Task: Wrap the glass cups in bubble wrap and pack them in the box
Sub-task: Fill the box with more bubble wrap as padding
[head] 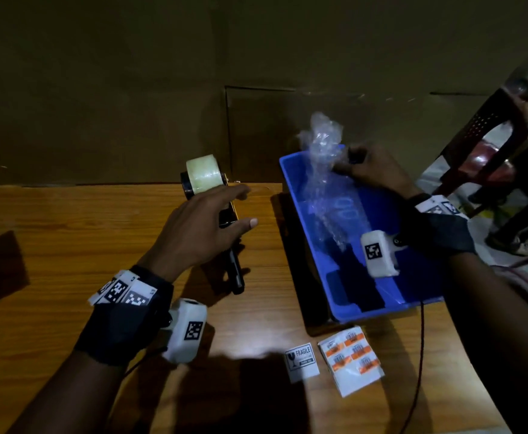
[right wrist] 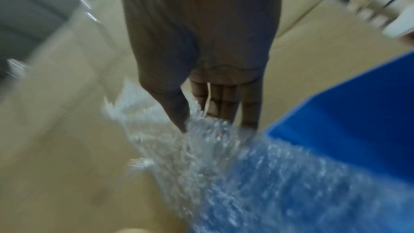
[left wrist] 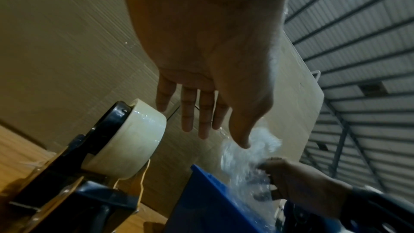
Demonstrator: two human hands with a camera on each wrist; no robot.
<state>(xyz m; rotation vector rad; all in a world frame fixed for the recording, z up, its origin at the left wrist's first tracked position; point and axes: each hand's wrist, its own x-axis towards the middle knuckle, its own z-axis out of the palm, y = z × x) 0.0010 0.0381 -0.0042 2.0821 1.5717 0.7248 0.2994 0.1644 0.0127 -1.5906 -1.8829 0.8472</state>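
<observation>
Underneath, wooden table [head: 68,233], cardboard wall [head: 99,89].

Lying draped across the blue plastic bin [head: 344,296]: a clear sheet of bubble wrap [head: 325,189], crumpled and bunched at its far end, rising above the bin's far rim. Trailing down into the bin toward the near side, glinting, blurred in the right wrist view. Being pinched at the bunched part by the right hand [head: 370,173]. Sitting on the wooden table's right side: the bin itself, open-topped.
</observation>
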